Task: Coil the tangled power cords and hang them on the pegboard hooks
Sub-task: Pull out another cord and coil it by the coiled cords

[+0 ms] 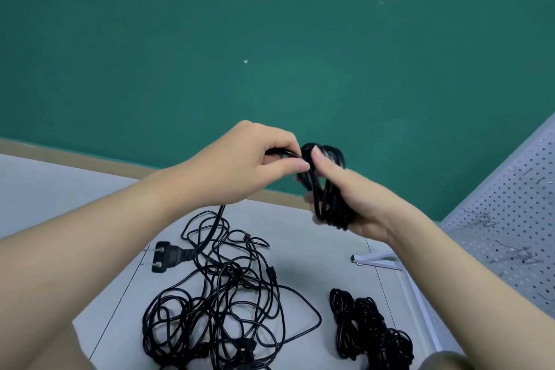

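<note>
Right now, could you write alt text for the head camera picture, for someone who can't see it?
A person's right hand holds a half-wound black coil while the left hand pinches its cord, feeding it in. Below on the grey table lie a tangled cord pile and finished coils; a pegboard stands right.

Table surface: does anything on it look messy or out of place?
Yes. A black cord tangle sprawls in loose crossing loops on the grey table, its plug lying at the left edge. The coiled bundles to its right look tidy but lie unhung.
</note>
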Demonstrator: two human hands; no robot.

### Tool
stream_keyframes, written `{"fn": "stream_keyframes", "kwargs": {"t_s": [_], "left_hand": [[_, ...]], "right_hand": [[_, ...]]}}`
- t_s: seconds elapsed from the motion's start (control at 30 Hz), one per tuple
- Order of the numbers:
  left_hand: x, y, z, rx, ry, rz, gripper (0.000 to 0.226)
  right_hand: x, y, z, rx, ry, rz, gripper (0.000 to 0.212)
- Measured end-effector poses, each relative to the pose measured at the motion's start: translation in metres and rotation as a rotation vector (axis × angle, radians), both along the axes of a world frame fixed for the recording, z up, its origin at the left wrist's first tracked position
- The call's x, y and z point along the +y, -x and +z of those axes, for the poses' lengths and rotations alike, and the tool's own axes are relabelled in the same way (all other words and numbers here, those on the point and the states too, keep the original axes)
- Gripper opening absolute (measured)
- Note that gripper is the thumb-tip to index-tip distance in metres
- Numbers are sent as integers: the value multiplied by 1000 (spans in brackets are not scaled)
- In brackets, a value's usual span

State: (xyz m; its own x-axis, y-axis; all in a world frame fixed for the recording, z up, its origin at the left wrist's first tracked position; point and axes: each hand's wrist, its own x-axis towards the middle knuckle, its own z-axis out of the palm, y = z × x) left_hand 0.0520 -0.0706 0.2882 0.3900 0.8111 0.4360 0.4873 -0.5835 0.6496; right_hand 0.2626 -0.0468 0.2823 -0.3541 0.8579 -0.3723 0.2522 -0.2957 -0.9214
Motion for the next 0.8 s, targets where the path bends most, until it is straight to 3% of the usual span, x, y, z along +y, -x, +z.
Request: {"fn": "stream_keyframes", "kwargs": {"t_s": [0.13, 0.23, 0.3, 0.57, 0.67, 0.8], "left_hand": [[0, -2, -4, -28, 7, 27, 22], [2, -1, -6, -63, 48, 111, 49], [5, 0, -7, -49, 76, 149, 57], [9, -1, -5, -75, 64, 184, 41], [10, -2, -4, -138, 219, 178, 42], [4, -9, -3, -88, 540, 127, 47]], "right_hand": [[-9, 8, -3, 11, 64, 298, 95], [-16, 12, -1, -36, 0, 391, 46], [-17, 14, 0, 16, 11, 371, 33], [-5, 7, 9, 610, 63, 135, 42], [-3, 5, 10, 740, 21, 15, 42], [-2, 5, 5, 767, -27, -74, 44]]}}
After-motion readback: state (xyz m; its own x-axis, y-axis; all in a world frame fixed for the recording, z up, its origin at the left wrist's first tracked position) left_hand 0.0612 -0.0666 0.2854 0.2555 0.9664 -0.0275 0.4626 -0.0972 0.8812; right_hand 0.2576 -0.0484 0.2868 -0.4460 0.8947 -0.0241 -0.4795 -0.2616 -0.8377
